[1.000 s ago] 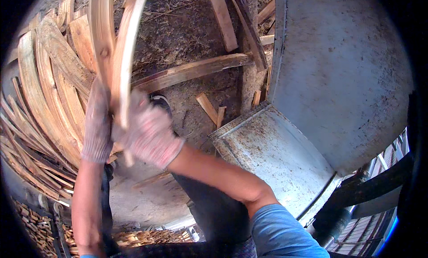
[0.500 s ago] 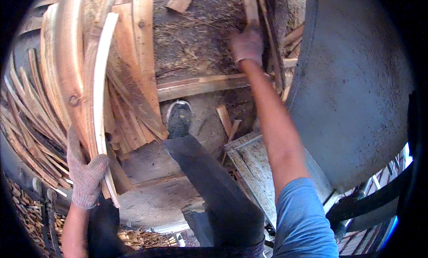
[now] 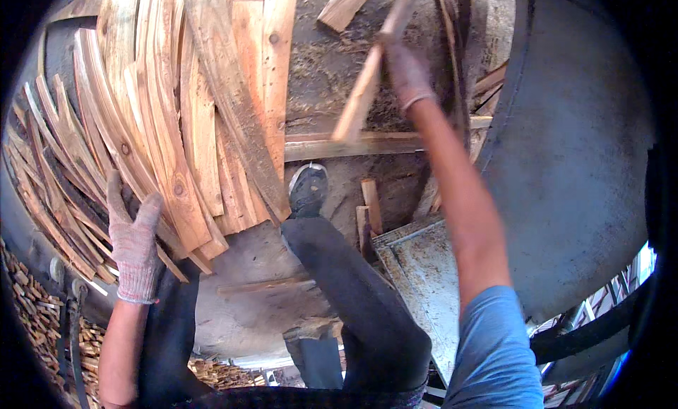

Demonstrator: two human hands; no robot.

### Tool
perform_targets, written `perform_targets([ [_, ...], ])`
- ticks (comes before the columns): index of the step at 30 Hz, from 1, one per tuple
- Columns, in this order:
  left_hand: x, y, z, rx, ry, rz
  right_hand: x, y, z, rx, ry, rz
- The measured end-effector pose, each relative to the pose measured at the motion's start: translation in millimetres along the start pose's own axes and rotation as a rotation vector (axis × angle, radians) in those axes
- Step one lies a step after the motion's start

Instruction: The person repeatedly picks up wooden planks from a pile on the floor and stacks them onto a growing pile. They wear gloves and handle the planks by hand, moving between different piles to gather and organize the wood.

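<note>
My right hand (image 3: 409, 73), in a work glove, is closed around a narrow wooden slat (image 3: 362, 95) held at a slant. The slat is blurred by motion, and its lower end passes in front of a long timber (image 3: 311, 147) on the floor. My left hand (image 3: 135, 245), also gloved, has thumb and fingers spread at the near ends of a fanned stack of long wooden boards (image 3: 173, 176). Its fingertips lie against the boards' edges and grip none that I can make out. A dirty, darker board (image 3: 236, 102) lies slantwise across the stack.
Thin wood strips (image 3: 53, 190) pile up at the far left. Short offcuts (image 3: 371, 204) stand beside my shoe (image 3: 308, 186) and a dusty metal panel (image 3: 424, 268). A large grey curved metal surface (image 3: 572, 155) rises on the right. Debris covers the ground (image 3: 325, 77) ahead.
My right hand has raised the slat from beside the upright timber and swung it to a slant. My left hand's hold on the pale-edged board has loosened. The view has shifted left.
</note>
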State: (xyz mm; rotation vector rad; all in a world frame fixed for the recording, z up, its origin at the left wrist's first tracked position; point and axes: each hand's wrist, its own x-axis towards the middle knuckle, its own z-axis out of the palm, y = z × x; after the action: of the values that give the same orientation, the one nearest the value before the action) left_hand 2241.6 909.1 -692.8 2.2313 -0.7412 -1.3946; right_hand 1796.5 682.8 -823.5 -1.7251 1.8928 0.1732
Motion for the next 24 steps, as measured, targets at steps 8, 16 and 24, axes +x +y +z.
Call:
perform_targets([
  [8,19,47,13,0.262,0.091,0.366,-191,-158,39,0.217,-0.147,-0.389],
  [16,54,28,43,0.628,0.21,0.56,67,-98,0,0.021,0.273,0.222],
  [24,15,66,45,0.219,-0.004,0.7,-69,-145,-3,0.542,-0.239,0.263],
])
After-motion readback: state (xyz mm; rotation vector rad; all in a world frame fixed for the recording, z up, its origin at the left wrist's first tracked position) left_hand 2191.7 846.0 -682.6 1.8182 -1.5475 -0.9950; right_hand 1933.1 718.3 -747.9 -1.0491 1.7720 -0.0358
